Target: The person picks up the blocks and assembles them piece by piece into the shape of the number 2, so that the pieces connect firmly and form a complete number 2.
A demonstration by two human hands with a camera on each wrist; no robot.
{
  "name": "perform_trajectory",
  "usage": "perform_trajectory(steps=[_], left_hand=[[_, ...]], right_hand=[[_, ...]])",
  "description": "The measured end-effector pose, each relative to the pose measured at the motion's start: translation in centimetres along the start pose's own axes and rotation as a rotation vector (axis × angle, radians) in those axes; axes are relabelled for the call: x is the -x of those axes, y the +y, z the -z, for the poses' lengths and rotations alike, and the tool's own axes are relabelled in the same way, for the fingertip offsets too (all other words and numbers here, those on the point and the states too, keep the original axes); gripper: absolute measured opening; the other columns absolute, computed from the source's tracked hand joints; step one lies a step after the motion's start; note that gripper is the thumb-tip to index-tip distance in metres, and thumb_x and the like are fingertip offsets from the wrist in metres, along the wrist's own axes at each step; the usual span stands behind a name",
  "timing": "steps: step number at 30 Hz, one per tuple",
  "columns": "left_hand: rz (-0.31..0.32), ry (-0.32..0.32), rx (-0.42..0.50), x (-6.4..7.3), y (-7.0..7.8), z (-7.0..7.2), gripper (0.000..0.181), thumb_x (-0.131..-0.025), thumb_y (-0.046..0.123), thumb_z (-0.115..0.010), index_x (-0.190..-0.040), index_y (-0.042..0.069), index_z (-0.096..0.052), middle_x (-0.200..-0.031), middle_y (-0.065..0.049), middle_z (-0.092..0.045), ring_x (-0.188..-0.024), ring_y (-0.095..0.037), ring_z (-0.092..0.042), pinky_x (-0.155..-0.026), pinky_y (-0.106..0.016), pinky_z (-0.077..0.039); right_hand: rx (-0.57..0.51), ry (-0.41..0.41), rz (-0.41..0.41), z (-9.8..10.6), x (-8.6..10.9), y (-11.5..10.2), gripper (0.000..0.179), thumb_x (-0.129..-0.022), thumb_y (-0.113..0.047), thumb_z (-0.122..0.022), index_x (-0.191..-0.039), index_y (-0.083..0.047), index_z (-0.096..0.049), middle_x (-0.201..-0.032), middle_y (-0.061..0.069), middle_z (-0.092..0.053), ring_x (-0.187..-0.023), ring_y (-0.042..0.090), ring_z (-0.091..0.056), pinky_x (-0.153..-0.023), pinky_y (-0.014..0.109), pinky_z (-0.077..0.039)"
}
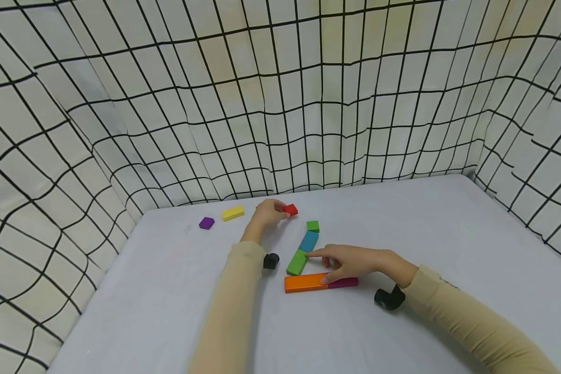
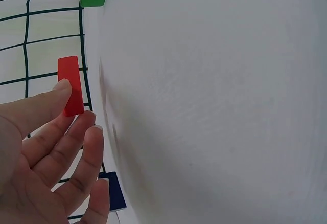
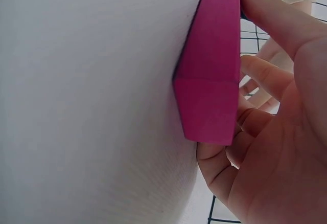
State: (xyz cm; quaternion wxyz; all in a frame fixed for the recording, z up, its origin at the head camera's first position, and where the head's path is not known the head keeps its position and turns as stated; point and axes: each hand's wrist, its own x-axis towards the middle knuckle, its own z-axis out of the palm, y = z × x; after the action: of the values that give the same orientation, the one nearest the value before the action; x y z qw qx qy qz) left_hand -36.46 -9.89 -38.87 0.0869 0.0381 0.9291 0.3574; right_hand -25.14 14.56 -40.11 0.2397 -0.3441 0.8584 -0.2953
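Observation:
My left hand pinches a red block between thumb and fingertips, near the table's far side. Just right of it sits a small green block, and a blue block and a longer green block follow in a slanting row toward me. My right hand has its index fingertip where the blue and longer green blocks meet. Its thumb reaches down to the orange block, beside the magenta block that lies end to end with it. The other right fingers bend loosely behind the magenta block.
Left of my left hand lie a yellow block and a purple block. The left wrist view shows a dark blue block beyond the fingers. White walls with a black grid enclose the white table.

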Motion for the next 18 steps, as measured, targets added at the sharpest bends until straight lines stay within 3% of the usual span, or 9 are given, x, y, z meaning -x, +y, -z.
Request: perform_trajectory(steps=[7, 18], left_hand=[[-0.033, -0.005, 0.023, 0.6, 0.7, -0.1, 0.038, -0.098, 0.013, -0.071, -0.131, -0.001, -0.064, -0.125, -0.017, -0.066, -0.111, -0.029, -0.062, -0.098, -0.038, -0.051], [-0.015, -0.011, 0.022, 0.6, 1.6, -0.9, 0.037, -0.097, 0.015, -0.072, -0.129, -0.001, -0.066, -0.12, -0.015, -0.068, -0.104, -0.026, -0.064, -0.093, -0.037, -0.053]], right_hand=[[0.003, 0.008, 0.001, 0.0, 0.0, 0.0, 0.068, -0.094, -0.028, -0.077, -0.154, -0.015, -0.048, -0.103, -0.002, -0.055, -0.091, 0.017, -0.049, -0.076, 0.029, -0.044], [-0.001, 0.008, 0.015, -0.1, 0.0, 0.2, 0.068, -0.094, -0.028, -0.077, -0.154, -0.014, -0.048, -0.103, -0.002, -0.054, -0.091, 0.017, -0.049, -0.076, 0.029, -0.044]])
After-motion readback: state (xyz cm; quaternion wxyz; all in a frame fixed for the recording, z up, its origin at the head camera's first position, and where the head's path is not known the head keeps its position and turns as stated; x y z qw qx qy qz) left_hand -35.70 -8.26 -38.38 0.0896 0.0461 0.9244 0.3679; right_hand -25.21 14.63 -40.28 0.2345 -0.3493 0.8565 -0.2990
